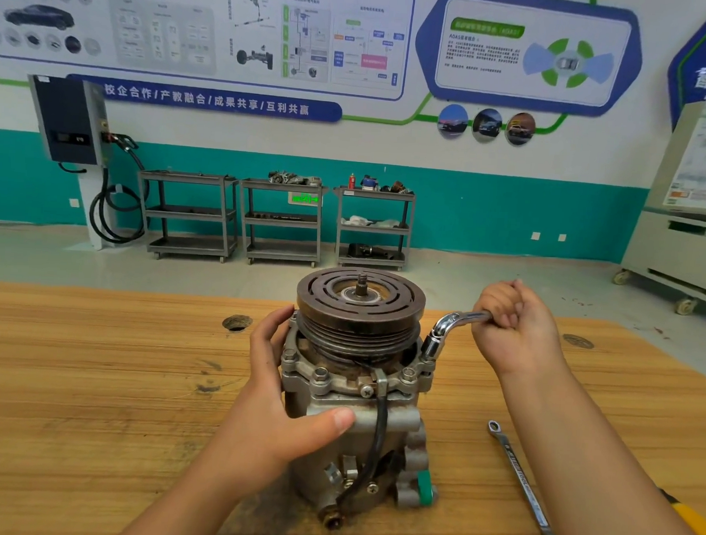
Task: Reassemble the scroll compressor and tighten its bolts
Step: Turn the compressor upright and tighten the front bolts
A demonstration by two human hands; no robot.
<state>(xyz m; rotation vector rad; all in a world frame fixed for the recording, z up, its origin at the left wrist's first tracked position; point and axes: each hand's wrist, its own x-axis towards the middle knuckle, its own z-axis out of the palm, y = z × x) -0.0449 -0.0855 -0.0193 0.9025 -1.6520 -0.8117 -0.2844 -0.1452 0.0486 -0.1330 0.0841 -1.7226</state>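
The back wall carries a blue banner reading 校企合作/产教融合/成果共享/互利共赢, and a rounded panel headed "ADAS"; its smaller print is too blurred to read. Three grey metal carts stand below.

The wooden table, grainy and stained, holds the scroll compressor upright at its middle: a dull cast-metal body, greasy and rust-flecked. On top sits a dark, grooved pulley with a slotted face, and a threaded shaft stands out of its middle. A black cable runs down the front.

The left hand grips the housing, thumb across the front and fingers wrapped round the far left side, partly hidden. The right hand is fisted tight round the handle of a chromed L-shaped socket wrench, whose socket end sits down on the right flange and hides whatever it covers.

A steel ring spanner lies on the table to the right, apart from the compressor, its shank lettering unreadable and its near end cut off. Hex bolts show on the front flange, and a green cap low on the right
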